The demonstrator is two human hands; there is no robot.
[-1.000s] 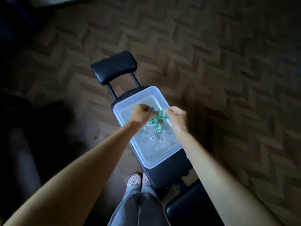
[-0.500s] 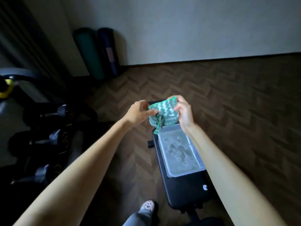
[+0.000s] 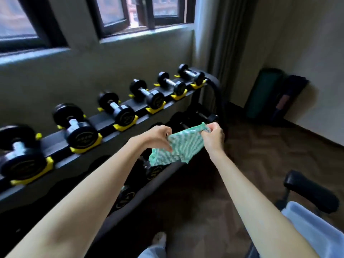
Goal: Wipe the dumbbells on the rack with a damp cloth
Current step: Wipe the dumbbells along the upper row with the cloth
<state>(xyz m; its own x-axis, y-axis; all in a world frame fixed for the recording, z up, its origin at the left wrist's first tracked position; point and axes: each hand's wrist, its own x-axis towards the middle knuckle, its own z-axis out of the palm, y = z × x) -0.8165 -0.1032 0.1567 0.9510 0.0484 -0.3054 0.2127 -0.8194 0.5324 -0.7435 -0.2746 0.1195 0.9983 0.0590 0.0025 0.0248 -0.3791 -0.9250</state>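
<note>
Spreading a green-and-white zigzag-patterned cloth [image 3: 178,148] between them, both hands hold it in the air just in front of the black metal rack [image 3: 55,141]. The left hand [image 3: 156,135] pinches one upper edge in curled fingers, and the right hand [image 3: 214,138] pinches the opposite top corner, so the fabric hangs open and slack below. This grip looks meant to open the cloth flat before wiping. The black round-headed dumbbells with chrome handles [image 3: 124,115] sit untouched along the top tier, each cradled in yellow plastic saddles [image 3: 126,126] that likely stop them rolling. Darker weights lie in shadow below. A pale plastic tub [image 3: 307,216] sits at the lower right, near the right forearm.
</note>
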